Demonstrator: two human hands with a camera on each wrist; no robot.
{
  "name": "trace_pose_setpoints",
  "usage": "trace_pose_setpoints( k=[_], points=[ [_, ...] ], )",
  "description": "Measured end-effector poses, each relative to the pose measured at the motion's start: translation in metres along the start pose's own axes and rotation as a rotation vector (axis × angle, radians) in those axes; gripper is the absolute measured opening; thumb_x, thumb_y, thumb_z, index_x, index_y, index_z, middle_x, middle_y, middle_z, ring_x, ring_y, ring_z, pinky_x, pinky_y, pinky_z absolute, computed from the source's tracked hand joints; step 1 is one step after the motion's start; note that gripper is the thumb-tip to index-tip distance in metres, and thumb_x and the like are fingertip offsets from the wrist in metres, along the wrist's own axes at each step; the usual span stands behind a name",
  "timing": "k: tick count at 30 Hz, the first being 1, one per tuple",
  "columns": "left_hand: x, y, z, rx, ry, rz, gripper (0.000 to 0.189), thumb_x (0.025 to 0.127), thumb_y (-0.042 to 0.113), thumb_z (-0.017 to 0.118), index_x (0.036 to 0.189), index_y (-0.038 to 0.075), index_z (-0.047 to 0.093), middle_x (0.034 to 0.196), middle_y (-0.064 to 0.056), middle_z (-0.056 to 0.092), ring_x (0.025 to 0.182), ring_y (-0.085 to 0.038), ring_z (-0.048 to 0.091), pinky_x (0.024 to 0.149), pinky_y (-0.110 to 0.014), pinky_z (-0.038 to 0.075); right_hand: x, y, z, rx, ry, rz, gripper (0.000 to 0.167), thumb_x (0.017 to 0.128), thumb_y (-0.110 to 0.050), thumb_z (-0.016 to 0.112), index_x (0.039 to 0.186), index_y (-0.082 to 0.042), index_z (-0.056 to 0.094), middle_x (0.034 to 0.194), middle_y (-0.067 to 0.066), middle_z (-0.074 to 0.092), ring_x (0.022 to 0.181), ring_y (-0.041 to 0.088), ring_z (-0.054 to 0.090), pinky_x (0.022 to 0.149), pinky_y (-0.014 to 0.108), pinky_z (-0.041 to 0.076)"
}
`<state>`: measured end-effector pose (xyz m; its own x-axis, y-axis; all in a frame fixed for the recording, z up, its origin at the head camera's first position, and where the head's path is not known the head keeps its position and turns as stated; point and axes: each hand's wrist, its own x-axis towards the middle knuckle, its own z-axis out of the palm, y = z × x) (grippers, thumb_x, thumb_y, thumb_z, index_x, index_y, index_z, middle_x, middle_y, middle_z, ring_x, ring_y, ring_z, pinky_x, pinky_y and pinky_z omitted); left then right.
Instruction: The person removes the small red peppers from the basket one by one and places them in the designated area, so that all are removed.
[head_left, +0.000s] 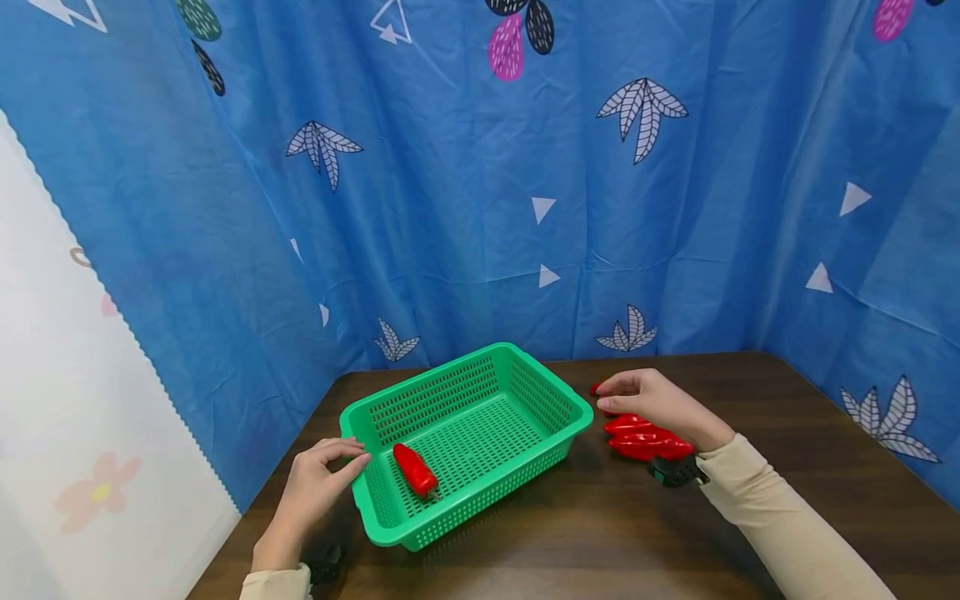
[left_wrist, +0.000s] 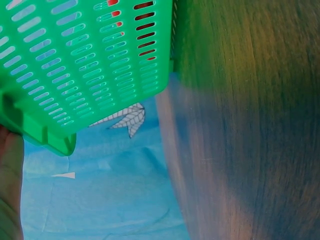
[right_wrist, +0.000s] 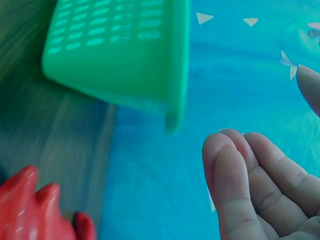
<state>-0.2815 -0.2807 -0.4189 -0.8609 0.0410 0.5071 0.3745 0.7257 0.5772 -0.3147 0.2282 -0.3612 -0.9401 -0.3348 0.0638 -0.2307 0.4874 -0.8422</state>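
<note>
A green plastic basket (head_left: 480,500) with slotted walls stands on the table, one red chili pepper (head_left: 414,469) lying inside near its left end. My left hand (head_left: 315,479) is at the basket's left rim, fingertips and thumb tip over the edge; the left wrist view shows only a bit of it beside the rim. To the right of the basket, my right hand (head_left: 660,404) hovers over several red peppers (head_left: 648,442) with loosely bent fingers and nothing between them. In the right wrist view its thumb (right_wrist: 311,90) stands apart from the fingers (right_wrist: 235,185).
The dark wooden table (head_left: 570,533) runs up to a blue patterned curtain (head_left: 465,208) at the back and right. A pale flowered cloth (head_left: 90,400) hangs at the left. A dark wrist strap (head_left: 678,472) sits at the right wrist, close to the peppers.
</note>
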Motion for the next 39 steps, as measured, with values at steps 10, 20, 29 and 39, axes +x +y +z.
trace_pose_setpoints(
  k=[10,20,29,39],
  points=[
    [0.0,0.002,0.001,0.002,-0.012,-0.013,0.006,0.085,0.017,0.081,0.09,0.02,0.08,0.103,0.003,0.076,0.108,-0.016,0.069,0.09,-0.034,0.058,0.046,-0.046,0.017,-0.072,-0.154,-0.123,0.047,0.095,-0.032,0.07,0.128,0.0,0.065,0.125,0.015,0.069,0.113,0.025,0.066,0.097,0.043,0.056],
    [-0.001,0.001,0.003,-0.006,-0.011,-0.015,0.006,0.084,0.017,0.082,0.09,0.02,0.08,0.103,0.0,0.076,0.107,-0.012,0.069,0.089,-0.03,0.057,0.085,-0.073,0.036,-0.031,-0.296,-0.241,0.041,0.098,-0.026,0.067,0.13,-0.002,0.064,0.129,0.013,0.067,0.118,0.024,0.065,0.104,0.045,0.051],
    [-0.002,0.002,0.001,-0.012,-0.01,-0.018,0.007,0.084,0.017,0.082,0.091,0.016,0.081,0.102,0.002,0.076,0.107,-0.016,0.07,0.09,-0.032,0.058,0.108,-0.085,0.066,0.009,-0.395,-0.212,0.038,0.096,-0.019,0.069,0.13,-0.002,0.065,0.127,0.012,0.068,0.114,0.02,0.067,0.104,0.043,0.051],
    [-0.004,0.003,0.0,-0.015,-0.01,-0.036,0.006,0.084,0.018,0.082,0.089,0.018,0.08,0.102,0.002,0.076,0.107,-0.016,0.07,0.089,-0.034,0.058,0.129,-0.094,0.094,-0.08,-0.439,-0.152,0.037,0.093,-0.021,0.072,0.126,-0.004,0.068,0.126,0.009,0.069,0.111,0.018,0.067,0.098,0.035,0.055]
  ],
)
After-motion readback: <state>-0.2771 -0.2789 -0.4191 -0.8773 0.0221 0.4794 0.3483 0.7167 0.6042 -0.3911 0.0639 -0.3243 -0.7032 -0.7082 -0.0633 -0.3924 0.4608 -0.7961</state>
